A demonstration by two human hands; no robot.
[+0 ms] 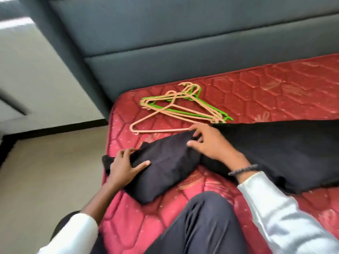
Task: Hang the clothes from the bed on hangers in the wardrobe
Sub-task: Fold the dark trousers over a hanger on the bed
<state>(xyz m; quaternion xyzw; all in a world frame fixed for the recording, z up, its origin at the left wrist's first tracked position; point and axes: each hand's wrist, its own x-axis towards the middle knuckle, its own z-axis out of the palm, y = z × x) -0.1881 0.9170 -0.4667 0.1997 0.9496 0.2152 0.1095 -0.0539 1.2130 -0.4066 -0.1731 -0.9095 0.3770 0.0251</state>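
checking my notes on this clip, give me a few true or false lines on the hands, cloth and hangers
1. Both hands are on the black cloth. True: the left hand grips its left end, the right hand its top edge.
2. The hangers lie on the mattress. True.
3. All the hangers are green. False: some are green, some peach.
4. A hanger is already inside the cloth. False: they lie beyond it, none in it.
5. The right wrist wears a bead bracelet. True.
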